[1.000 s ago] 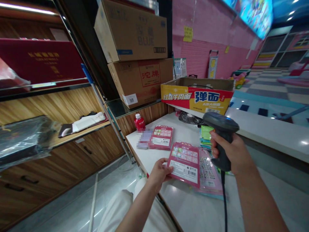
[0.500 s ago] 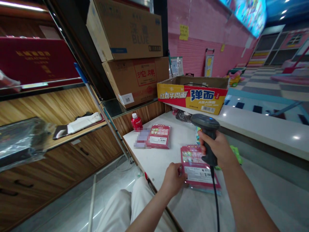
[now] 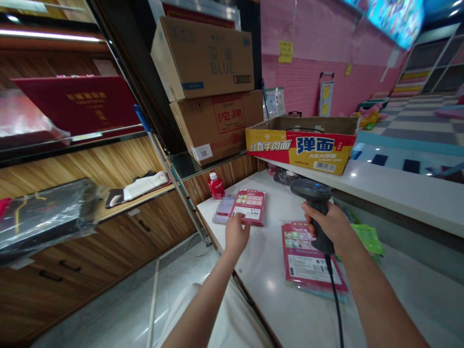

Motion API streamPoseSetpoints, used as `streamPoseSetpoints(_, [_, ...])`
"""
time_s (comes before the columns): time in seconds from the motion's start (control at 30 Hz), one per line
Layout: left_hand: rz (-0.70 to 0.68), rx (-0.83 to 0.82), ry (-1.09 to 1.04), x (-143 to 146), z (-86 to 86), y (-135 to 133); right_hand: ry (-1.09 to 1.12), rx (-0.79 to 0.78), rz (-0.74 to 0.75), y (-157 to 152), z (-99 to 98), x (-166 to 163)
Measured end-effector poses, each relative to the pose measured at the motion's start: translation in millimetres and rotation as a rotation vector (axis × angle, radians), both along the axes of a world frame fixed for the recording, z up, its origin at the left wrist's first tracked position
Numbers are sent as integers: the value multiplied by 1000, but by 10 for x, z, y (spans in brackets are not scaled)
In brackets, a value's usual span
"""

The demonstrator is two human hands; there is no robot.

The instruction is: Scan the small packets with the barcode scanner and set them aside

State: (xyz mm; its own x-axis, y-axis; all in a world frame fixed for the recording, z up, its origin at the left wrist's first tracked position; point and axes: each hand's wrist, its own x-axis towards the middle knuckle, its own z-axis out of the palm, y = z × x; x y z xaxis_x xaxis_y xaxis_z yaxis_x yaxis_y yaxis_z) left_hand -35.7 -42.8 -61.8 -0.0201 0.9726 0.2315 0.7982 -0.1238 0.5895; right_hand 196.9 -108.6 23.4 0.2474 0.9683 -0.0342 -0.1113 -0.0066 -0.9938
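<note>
My right hand [image 3: 337,227] is wrapped around the handle of a black barcode scanner [image 3: 314,203], its cable hanging down. Below the scanner lies a pink packet in clear plastic [image 3: 308,256], with pictures and a white label, on top of other flat packets. At the lower edge of a second pink packet [image 3: 250,203] is my left hand [image 3: 237,234], fingers bent and slightly apart. It holds nothing that I can see; whether its fingertips touch the packet is unclear. Left of that packet lies a partly blurred purple one [image 3: 224,207].
A red bottle with a white cap [image 3: 216,186] stands at the back of the white counter [image 3: 257,270]. Behind are an open yellow and red carton [image 3: 300,147] and stacked brown boxes [image 3: 221,125]. A green bag [image 3: 368,239] lies right of the scanner. Wooden shelves [image 3: 119,227] line the left.
My left hand has left the near pink packet and moved forward and left to the farther one. My right hand still holds the scanner over the near packet. The view has shifted slightly left.
</note>
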Motion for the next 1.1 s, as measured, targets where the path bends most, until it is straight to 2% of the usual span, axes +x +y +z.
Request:
streamPoseSetpoints(0.13, [241,33,228,-157,151,382,-19,-7,9,6,-20,-21])
streamPoseSetpoints(0.27, [338,-71,386,-173,168,523,-51,4,39,31,-51,-54])
streamPoseSetpoints(0.4, [363,-166,433,-186,115,484,-51,-9,64,45,-88,-100])
streamPoseSetpoints(0.67, [342,-191,470,-233,64,344,-39,5,53,34,-99,-149])
streamPoseSetpoints(0.9, [369,-204,432,-199,140,347,-34,16,55,34,-98,-147])
streamPoseSetpoints(1.1, [298,-292,356,-211,179,331,-40,20,68,22,-87,-153])
